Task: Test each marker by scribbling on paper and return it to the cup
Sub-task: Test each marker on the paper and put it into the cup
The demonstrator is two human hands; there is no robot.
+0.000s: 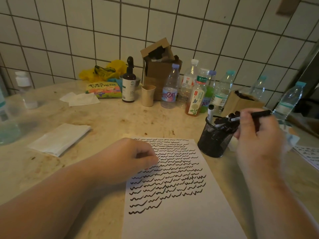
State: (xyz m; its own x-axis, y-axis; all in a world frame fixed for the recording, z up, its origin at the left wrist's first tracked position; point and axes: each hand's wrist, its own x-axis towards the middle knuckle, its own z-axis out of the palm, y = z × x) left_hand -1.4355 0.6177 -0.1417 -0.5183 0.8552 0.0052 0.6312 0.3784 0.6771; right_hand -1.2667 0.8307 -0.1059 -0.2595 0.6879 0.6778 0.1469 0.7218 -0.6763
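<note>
A white sheet of paper (pixel 179 219) lies on the counter, its upper half covered with rows of black scribbles. My left hand (pixel 127 157) rests on the sheet's upper left corner, fingers curled, holding nothing. A black mesh cup (pixel 214 140) stands just right of the sheet's top edge, with several black markers in it and one white-bodied marker (pixel 210 112) standing upright. My right hand (pixel 257 135) holds a black marker (pixel 250 116) lying nearly level over the cup's rim, one end among the markers in the cup.
Plastic bottles (pixel 170 87) and a dark spray bottle (pixel 129 81) crowd the back of the counter, with a cardboard box (pixel 158 69), a beige cup (pixel 148 95) and a snack bag (pixel 103 89). Folded tissues (pixel 59 139) lie at left. Another scribbled sheet (pixel 309 155) is at right.
</note>
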